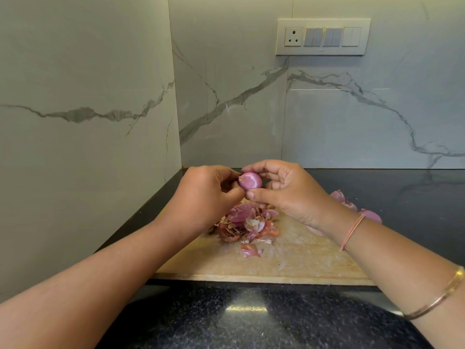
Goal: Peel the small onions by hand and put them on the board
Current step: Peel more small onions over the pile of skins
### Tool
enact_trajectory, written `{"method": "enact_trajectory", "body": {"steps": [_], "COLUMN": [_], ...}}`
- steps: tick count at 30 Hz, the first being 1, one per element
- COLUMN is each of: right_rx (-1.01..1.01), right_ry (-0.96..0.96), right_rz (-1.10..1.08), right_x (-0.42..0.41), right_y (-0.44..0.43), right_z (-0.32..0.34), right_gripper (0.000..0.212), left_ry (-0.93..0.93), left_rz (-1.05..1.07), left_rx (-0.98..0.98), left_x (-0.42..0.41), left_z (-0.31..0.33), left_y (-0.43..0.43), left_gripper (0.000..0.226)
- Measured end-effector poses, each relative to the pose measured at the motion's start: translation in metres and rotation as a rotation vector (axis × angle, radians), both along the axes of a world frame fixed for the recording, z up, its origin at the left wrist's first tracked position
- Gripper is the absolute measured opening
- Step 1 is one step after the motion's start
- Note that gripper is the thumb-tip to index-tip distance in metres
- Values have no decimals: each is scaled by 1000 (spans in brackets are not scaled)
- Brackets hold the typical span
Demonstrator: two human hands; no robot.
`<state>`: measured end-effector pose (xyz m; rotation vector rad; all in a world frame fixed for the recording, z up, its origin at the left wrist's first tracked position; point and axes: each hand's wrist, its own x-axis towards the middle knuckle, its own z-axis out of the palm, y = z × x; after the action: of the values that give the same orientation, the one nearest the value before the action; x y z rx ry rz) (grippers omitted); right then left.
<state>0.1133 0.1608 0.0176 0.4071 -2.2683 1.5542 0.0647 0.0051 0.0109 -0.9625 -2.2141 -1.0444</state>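
The small onion [250, 180] is held in the air above the far end of the board [289, 260], between the two hands. It is rounded, pale pink-purple and glossy, with fine lighter stripes running along it and a small brownish stub at the end that faces left. The right hand [284, 192] grips it, thumb under it and fingers curled over its top. The left hand [206, 195] has its fingers bent inward and pinches at the stub end.

Directly below, a heap of skins [247, 225] lies on the pale wooden board: dry reddish-brown flakes mixed with pink, fleshier pieces. One loose skin [250, 250] lies just in front of the heap.

Behind the right wrist, three pink peeled onions [370, 214] lie in a short row. The arm hides the board's right edge, so I cannot tell whether they rest on the board or on the table [251, 318].

The table is dark, speckled stone. The right forearm wears a pink thread band [352, 231] and a thin gold bangle [440, 295]. A switch panel [322, 37] sits on the marble-patterned wall [226, 84].
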Motion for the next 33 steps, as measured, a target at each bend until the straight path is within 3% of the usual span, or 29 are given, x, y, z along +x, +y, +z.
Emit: {"method": "enact_trajectory", "body": {"steps": [10, 17, 25, 33], "right_rx": [13, -219, -112, -100], "right_ry": [-120, -146, -89, -75], "right_rz": [61, 134, 62, 62], "right_x": [1, 3, 2, 3], "right_y": [5, 9, 6, 4], "right_z": [-1, 3, 1, 2], "right_gripper": [29, 30, 26, 23], "left_ry": [88, -91, -70, 55], "left_rz": [48, -114, -70, -13], "left_rx": [-68, 92, 107, 44], "left_x": [-5, 1, -1, 0], "left_z": [1, 3, 0, 1], "left_y": [-3, -2, -2, -3], "left_gripper": [14, 18, 6, 25]}}
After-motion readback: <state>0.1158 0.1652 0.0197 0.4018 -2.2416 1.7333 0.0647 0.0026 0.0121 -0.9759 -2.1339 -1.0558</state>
